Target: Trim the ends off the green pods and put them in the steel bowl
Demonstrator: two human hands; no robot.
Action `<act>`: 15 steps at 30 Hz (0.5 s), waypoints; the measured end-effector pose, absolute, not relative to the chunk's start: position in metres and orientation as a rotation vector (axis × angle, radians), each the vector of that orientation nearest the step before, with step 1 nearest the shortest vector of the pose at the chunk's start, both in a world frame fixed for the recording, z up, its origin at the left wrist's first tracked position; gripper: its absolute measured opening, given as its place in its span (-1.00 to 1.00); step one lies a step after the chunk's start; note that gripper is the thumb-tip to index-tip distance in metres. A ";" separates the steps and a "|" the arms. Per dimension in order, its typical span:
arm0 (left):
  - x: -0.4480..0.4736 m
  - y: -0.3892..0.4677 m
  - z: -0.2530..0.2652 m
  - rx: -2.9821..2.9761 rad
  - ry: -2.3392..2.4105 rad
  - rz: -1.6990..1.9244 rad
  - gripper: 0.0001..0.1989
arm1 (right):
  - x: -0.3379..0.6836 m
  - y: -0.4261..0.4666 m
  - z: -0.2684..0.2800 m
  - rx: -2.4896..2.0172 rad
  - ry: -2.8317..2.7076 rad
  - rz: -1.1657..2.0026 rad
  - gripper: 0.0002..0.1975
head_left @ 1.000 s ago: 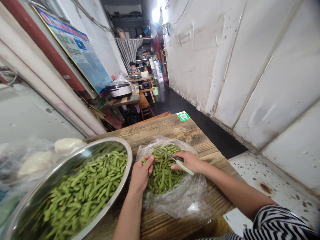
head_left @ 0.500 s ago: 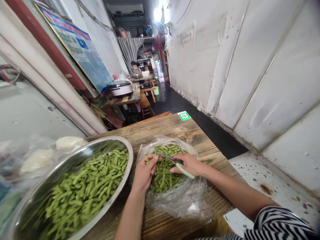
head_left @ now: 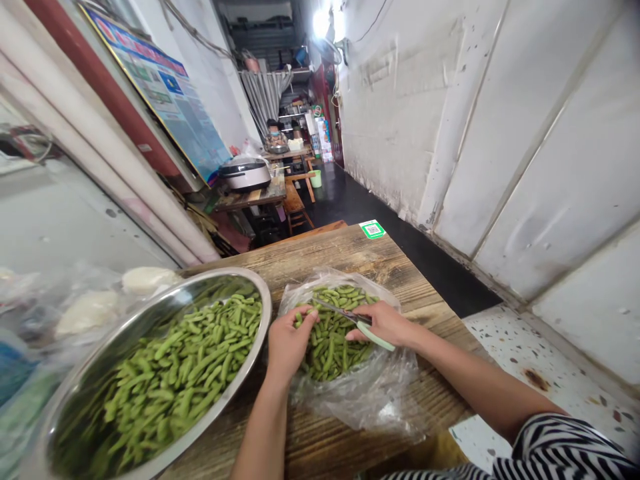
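Over a clear plastic bag [head_left: 365, 400] of green pods, my left hand [head_left: 289, 340] is closed on an edamame pod [head_left: 299, 319], held between thumb and fingers. My right hand [head_left: 385, 325] grips scissors [head_left: 373, 335] with pale green handles, their blades pointing left toward the pod. Beneath both hands lie the bagged edamame pods [head_left: 333, 353]. To the left, a large steel bowl [head_left: 267, 300] holds a heap of edamame pods [head_left: 185, 367]. Whether the blades touch the held pod I cannot tell.
Bowl and bag stand on a wooden table [head_left: 400, 267], with a green QR code card [head_left: 373, 230] at its far edge. Plastic bags with pale contents [head_left: 90, 312] lie beyond the bowl at left. Farther back are a lidded cooker [head_left: 245, 173] and a person [head_left: 276, 137].
The whole view has shifted slightly, so the bowl and table sit a little farther right. Both hands keep their holds on the pod and scissors, with little movement.
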State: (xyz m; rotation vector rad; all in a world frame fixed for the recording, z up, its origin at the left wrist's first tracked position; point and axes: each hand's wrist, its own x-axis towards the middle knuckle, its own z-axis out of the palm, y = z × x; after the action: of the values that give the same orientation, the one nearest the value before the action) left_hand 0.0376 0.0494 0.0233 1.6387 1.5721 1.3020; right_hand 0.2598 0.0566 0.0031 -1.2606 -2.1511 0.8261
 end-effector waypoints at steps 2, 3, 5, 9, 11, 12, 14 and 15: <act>0.019 0.043 0.039 1.800 1.864 1.366 -0.73 | 0.260 0.058 0.002 -1.294 -2.141 0.802 -0.65; 0.008 0.039 0.049 1.814 2.072 1.434 -0.67 | 0.260 0.059 0.002 -1.317 -2.130 0.790 -0.66; -0.016 0.033 0.067 1.750 2.498 1.468 -0.58 | 0.260 0.061 0.000 -1.366 -2.102 0.767 -0.65; -0.033 0.029 0.087 2.052 2.712 1.038 -0.49 | 0.259 0.063 -0.003 -1.452 -2.082 0.722 -0.63; -0.017 0.033 0.082 2.221 2.582 1.017 -0.53 | 0.258 0.064 -0.003 -1.492 -2.077 0.703 -0.64; -0.005 0.036 0.076 2.315 2.422 0.998 -0.60 | 0.258 0.063 -0.002 -1.508 -2.075 0.696 -0.64; 0.020 0.043 0.059 2.475 1.940 0.757 -0.71 | 0.258 0.063 0.000 -1.525 -2.079 0.697 -0.64; 0.031 0.047 0.050 2.464 1.836 0.637 -0.73 | 0.259 0.062 0.002 -1.530 -2.085 0.707 -0.64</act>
State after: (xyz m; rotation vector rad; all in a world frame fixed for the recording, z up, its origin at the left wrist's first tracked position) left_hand 0.0314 0.0466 0.0498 2.4644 1.8356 0.6366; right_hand 0.2589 0.0618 0.0021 -1.5305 -2.0849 0.7069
